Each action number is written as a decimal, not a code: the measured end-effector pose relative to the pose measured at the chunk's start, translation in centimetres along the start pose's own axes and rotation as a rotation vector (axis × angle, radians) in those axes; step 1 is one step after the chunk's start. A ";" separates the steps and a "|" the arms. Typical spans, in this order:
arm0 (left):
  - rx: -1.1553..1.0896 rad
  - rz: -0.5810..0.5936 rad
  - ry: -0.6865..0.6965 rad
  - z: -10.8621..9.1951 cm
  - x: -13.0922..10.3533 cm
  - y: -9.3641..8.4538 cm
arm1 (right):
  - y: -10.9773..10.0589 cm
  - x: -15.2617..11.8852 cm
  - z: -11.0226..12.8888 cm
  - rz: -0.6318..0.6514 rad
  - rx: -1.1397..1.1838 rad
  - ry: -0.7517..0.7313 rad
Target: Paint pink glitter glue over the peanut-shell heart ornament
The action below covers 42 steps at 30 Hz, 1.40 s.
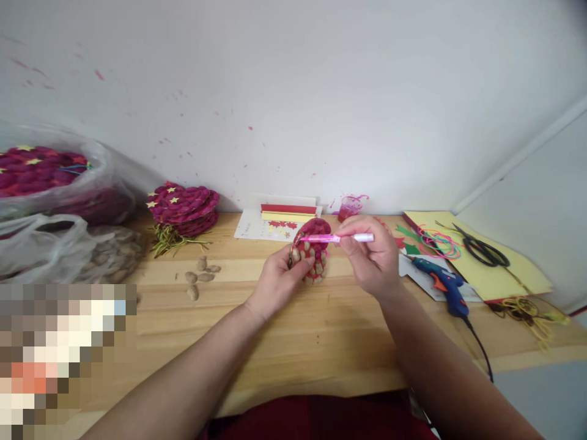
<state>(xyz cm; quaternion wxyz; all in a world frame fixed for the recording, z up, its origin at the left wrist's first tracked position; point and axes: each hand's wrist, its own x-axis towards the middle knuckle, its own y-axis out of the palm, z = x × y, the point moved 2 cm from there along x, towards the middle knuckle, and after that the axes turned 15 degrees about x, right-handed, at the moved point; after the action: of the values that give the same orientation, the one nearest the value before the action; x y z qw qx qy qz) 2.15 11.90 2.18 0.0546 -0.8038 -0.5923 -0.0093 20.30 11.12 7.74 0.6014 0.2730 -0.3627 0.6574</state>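
My left hand [284, 278] grips a round peanut craft [320, 250] by its left edge, thumb across the front. Part of the craft is magenta, and several peanuts at its lower side are still tan. Between the fingers of my right hand [373, 260] is a slim paintbrush [321, 238] with a pink-smeared, white-ended handle, held level. Its tip end reaches the upper left of the craft; the bristles are too small to make out. Behind stands a clear cup [351, 209] stained with magenta paint. Loose peanuts [199, 277] lie on the wooden table [284, 342] to the left.
A stack of magenta peanut crafts [183, 208] with stars stands at the back left, beside plastic bags [117, 205]. At right are a blue glue gun [443, 284] with its cord, black scissors [483, 246], yellow paper [518, 275] and coloured string [438, 242]. The wall [284, 91] rises behind.
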 end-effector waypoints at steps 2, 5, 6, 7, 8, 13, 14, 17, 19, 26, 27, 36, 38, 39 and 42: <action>0.092 -0.038 0.028 0.0 0.0 -0.2 | 0.2 0.0 0.3 0.038 -0.007 -0.003; 0.190 -0.078 0.065 0.0 -0.1 -0.4 | 0.3 0.1 0.7 0.008 -0.072 -0.045; 0.222 -0.089 0.079 0.0 -0.1 -0.4 | 0.2 0.1 0.8 -0.011 -0.082 -0.059; 0.257 -0.100 0.095 0.0 -0.1 -0.5 | 0.2 0.1 1.0 -0.016 -0.082 -0.065; 0.295 -0.113 0.110 0.0 -0.1 -0.5 | 0.3 0.1 1.1 -0.005 -0.078 -0.068; 0.378 -0.151 0.155 0.2 -0.1 -0.7 | 0.4 0.1 1.4 0.040 -0.132 -0.070; 0.379 -0.155 0.158 0.2 -0.1 -0.7 | 0.4 0.1 1.4 0.022 -0.138 -0.072; 0.389 -0.150 0.158 0.2 -0.2 -0.7 | 0.5 0.2 1.5 0.033 -0.123 -0.080; 0.395 -0.146 0.155 0.1 -0.2 -0.7 | 0.6 0.2 1.5 0.067 -0.121 -0.090; 0.422 -0.161 0.162 0.0 -0.2 -0.7 | 0.7 0.2 1.8 0.063 -0.133 -0.109; 0.424 -0.160 0.161 0.0 -0.2 -0.7 | 0.7 0.2 1.8 0.078 -0.132 -0.108; 0.453 -0.200 0.191 0.1 -0.2 -0.8 | 0.5 0.2 1.7 0.055 -0.152 -0.113; 0.493 -0.216 0.233 0.1 -0.1 -0.9 | 0.5 0.3 1.9 0.055 -0.184 -0.125; 0.523 -0.223 0.259 0.2 -0.1 -1.0 | 0.5 0.3 2.0 0.048 -0.201 -0.136; 0.619 -0.233 0.320 0.1 0.0 -1.1 | 0.6 0.3 2.3 0.038 -0.225 -0.170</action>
<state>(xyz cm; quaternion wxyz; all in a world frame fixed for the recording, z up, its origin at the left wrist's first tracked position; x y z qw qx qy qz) 1.11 12.25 2.13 0.3857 -0.6649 -0.6385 0.0385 19.49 9.43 9.28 0.5829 0.2516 -0.4889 0.5983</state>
